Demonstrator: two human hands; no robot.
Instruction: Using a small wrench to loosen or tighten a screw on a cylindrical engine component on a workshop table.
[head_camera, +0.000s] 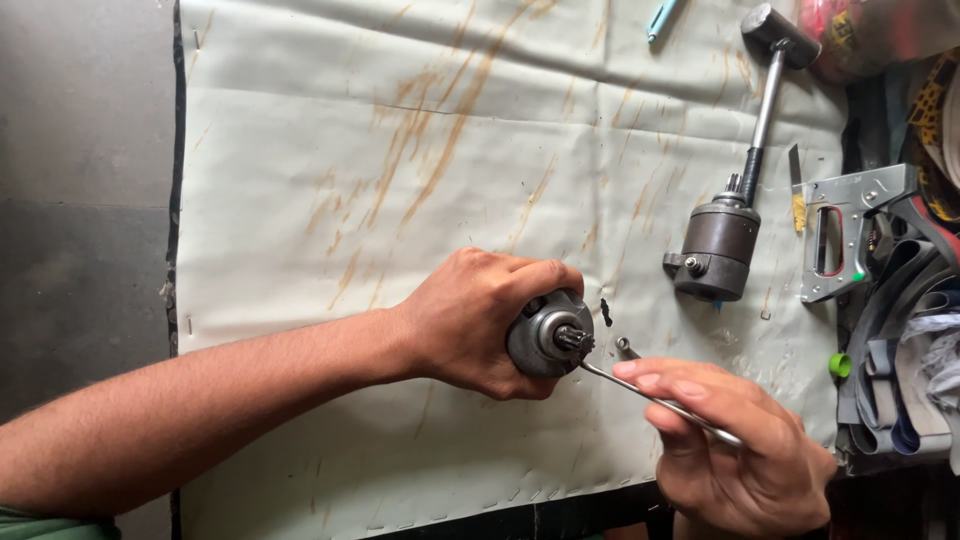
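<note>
Right hand (735, 450) grips thin metal rod (655, 400), tip at motor part (550, 335) clasped by left hand (480, 320).

Setting was a repair workshop: stained cloth-covered bench (400, 150), hammer (772, 70), staple gun (850, 235), dismantled motor housing (715, 250), loose straps (900, 330).

A small motor part (550, 335) of dull grey metal with a brighter, smoothly machined end face was gripped in the left hand (480, 320), and a slim, shiny metal rod (660, 402) was pinched in the right hand (730, 440). The bench was covered by a pale, matt sheet (400, 200), creased and streaked with rust-brown stains. To the far right, a dark, matt metal motor housing (715, 250), a hammer (770, 80) with a glossy steel shaft, and a bare grey sheet-metal staple gun (850, 235) were laid.
</note>
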